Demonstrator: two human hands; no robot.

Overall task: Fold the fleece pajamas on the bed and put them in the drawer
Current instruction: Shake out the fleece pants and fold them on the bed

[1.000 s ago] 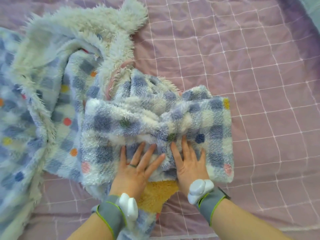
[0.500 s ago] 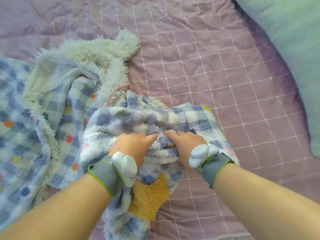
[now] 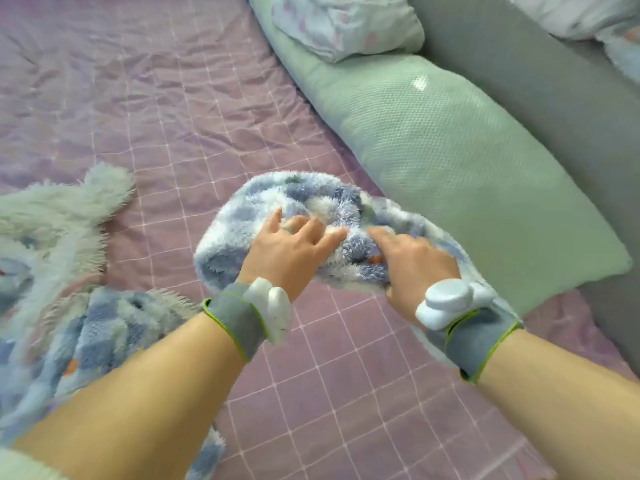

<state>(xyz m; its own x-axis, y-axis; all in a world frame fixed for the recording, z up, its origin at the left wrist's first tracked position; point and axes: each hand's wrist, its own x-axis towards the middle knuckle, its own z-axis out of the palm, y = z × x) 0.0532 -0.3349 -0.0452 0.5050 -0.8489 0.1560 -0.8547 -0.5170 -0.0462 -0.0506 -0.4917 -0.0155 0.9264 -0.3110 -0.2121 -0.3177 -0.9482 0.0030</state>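
A folded bundle of blue-and-white checked fleece pajamas [image 3: 301, 199] is held above the purple bed, near its right side. My left hand [image 3: 291, 247] grips the bundle from the left, fingers pressed over its top. My right hand [image 3: 412, 261] grips it from the right, with fleece hanging under the wrist. A second fleece pajama piece [image 3: 69, 299] with a shaggy white lining lies spread at the left, partly under my left forearm.
The bed has a purple quilt with a white grid [image 3: 194, 109]. A long green pillow [image 3: 450, 161] lies along the right side, with a pale floral pillow [image 3: 346, 26] behind it. A grey surface [image 3: 540, 71] borders the pillows at the far right.
Both hands went from pressing flat on the folded pajamas to gripping them, and lifted the bundle up and to the right, away from the other piece. The view swung right toward the pillows.
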